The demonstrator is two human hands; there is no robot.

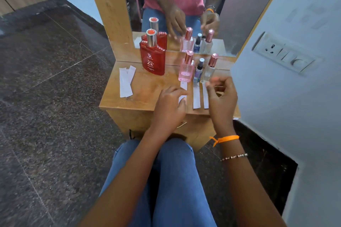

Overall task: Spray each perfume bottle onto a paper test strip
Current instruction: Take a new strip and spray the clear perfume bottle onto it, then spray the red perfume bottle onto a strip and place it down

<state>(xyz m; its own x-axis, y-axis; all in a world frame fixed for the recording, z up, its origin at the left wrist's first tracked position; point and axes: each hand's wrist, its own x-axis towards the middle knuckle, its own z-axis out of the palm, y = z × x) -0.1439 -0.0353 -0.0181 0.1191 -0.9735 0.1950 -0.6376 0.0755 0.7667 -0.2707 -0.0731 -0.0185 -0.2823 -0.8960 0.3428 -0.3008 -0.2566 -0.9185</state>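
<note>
Perfume bottles stand in a row at the back of the wooden counter (147, 96), against the mirror (230, 5): a large flat red bottle (152, 59) with a silver cap to the left, then a pink glass bottle (186, 71), a small dark spray vial (199, 71) and a clear glass bottle (209, 71) with a rose-metal cap, all upright. Three paper test strips lie flat with their long axes running from me toward the bottles, one before each of the three small bottles; the first strip (183, 85) is partly under my left hand (169, 108), the middle strip (196, 97) and right strip (205, 97) lie bare. Spare strips (125, 83) rest at the counter's left edge, well apart. My left hand rests fingers-down on the first strip, loosely spread, gripping nothing that I can see. My right hand (222, 96) hovers just in front of the clear bottle, fingers half curled and holding nothing. I judge the right hand nearer to the clear bottle and vial, which lie straight ahead of it. Glass looks smooth and slippery; the paper is thin, matte and light.
</note>
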